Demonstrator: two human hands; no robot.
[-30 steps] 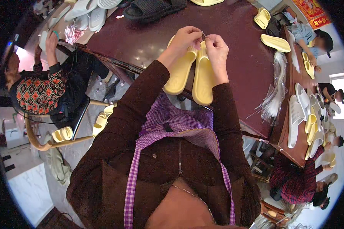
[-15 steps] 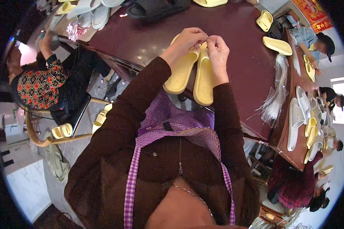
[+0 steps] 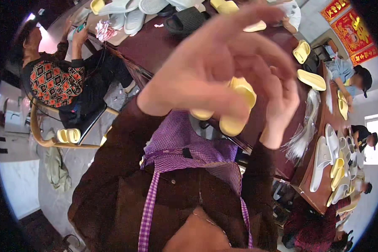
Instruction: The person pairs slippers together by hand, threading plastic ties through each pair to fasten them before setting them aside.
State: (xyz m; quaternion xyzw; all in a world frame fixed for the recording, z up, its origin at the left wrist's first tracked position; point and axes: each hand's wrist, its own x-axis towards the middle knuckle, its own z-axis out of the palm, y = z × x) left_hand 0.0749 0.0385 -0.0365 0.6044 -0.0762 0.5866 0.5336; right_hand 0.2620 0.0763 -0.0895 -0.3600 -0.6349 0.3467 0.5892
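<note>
My left hand (image 3: 197, 71) is raised close to the camera, large and blurred. Its thumb and fingers are apart, and nothing shows between them. Beyond it, my right hand (image 3: 281, 101) is lifted with curled fingers; whether something thin is held there I cannot make out. Below and behind the hands, a pair of yellow slippers sits at the table's near edge. The right slipper (image 3: 235, 122) is partly covered by my left thumb, and only a bit of the left slipper (image 3: 201, 114) shows. Neither hand appears to grip them.
The dark red table (image 3: 140, 48) carries grey slippers (image 3: 134, 21), a black slipper (image 3: 185, 22), a loose yellow slipper (image 3: 311, 80) and a bundle of clear plastic strands (image 3: 305, 122). A person (image 3: 54, 84) sits at the left; other people work along the right-hand tables.
Both hands have left the slipper straps, where their fingertips met, and risen toward the camera. My left hand has opened. The whole view has shifted, with the slippers now lower in it.
</note>
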